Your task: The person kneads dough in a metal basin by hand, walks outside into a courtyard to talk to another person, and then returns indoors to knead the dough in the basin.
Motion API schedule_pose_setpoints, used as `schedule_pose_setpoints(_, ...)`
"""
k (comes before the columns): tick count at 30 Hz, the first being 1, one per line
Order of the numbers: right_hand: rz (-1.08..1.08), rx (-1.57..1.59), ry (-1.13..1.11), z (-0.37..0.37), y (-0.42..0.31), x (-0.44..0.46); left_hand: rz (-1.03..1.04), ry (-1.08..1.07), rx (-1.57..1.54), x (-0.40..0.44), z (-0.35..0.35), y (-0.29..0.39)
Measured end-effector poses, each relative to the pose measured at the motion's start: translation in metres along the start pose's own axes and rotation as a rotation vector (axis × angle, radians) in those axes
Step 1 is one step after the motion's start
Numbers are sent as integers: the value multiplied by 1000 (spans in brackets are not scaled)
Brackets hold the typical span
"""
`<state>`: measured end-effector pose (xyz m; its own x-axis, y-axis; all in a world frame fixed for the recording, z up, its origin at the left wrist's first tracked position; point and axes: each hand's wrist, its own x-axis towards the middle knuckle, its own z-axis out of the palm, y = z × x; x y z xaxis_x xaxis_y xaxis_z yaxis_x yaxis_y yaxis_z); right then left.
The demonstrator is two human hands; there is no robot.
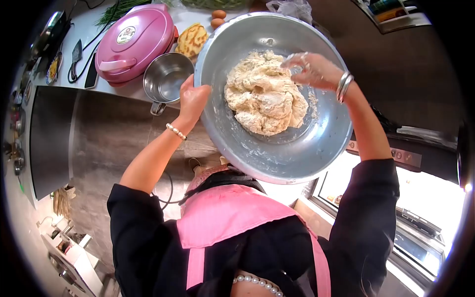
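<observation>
A large metal bowl (316,143) fills the upper middle of the view, with a rough, lumpy mass of pale dough (267,96) inside it. My left hand (193,99) grips the bowl's left rim, its thumb towards the rim and the other fingers mostly hidden. At the right side of the dough is my right hand (314,71), its fingers bent and apart and coated with dough or flour. Nothing is visible between them. Loose floury bits lie on the bowl's inner surface.
Left of the bowl, a small steel pot (168,76), a round pink appliance (133,42) and a flatbread (191,40) rest on a white counter (86,22). Two brown eggs (217,19) lie behind the bowl's rim. A knife (76,52) is at the far left.
</observation>
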<state>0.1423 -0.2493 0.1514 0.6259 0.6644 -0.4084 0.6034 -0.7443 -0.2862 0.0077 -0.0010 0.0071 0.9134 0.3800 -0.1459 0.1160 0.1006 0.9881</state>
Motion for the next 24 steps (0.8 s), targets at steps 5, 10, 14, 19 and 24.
schedule_pose_setpoints(5, 352, 479, -116, 8, 50, 100, -61, 36, 65, 1, 2, 7)
schedule_pose_setpoints(10, 374, 269, -214, 67, 34, 184, 53, 66, -6, 4, 7, 2)
schedule_pose_setpoints(14, 174, 329, -280, 56, 15, 148, 17, 2, 45, 9, 0, 5)
schedule_pose_setpoints(19, -183, 40, -69, 31, -31, -9, 51, -61, 7, 0, -6, -6)
schedule_pose_setpoints(24, 71, -186, 233, 90, -70, -133, 105, -48, 7, 2, -5, -5)
